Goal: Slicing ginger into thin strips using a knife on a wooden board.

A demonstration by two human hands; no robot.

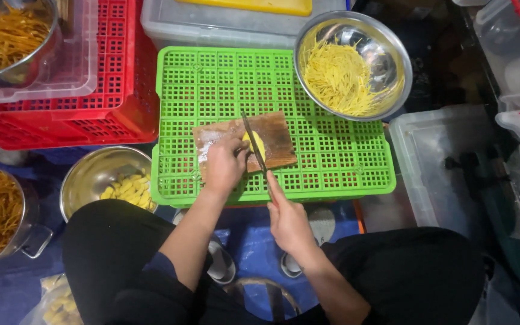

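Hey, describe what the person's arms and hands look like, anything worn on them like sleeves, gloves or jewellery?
Both forearms are bare from the elbow down. The left hand and the right hand wear no gloves, and no ring, watch or bracelet shows on the wrists or fingers. At the left elbow a bit of dark blue sleeve shows, pushed up. The right arm's sleeve is out of view.

You see a green lattice crate (332, 162), a red crate (115, 90), a brown board (278, 141) and pale yellow strips (338, 78).
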